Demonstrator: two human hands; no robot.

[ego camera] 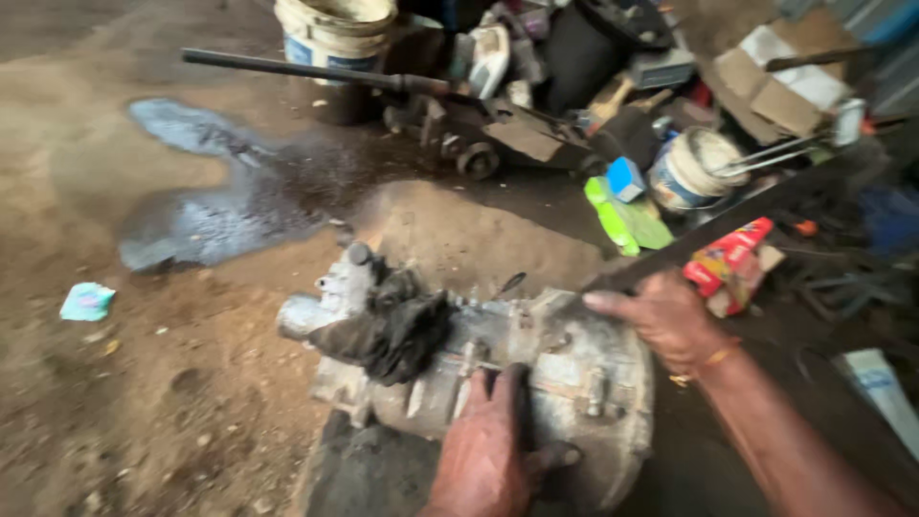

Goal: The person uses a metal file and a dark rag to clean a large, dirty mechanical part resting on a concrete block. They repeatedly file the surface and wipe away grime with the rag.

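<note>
Left hand flat on grey gearbox casing, fingers spread, right hand curled over its top edge

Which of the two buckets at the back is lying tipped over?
The smaller white bucket on the right, beside the green packet, lies tipped with its mouth facing sideways. The big white bucket at top centre stands upright.

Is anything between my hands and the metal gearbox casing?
No. The left hand lies directly on the gearbox casing, and the right hand touches its top edge. The black rag sits further left.
</note>
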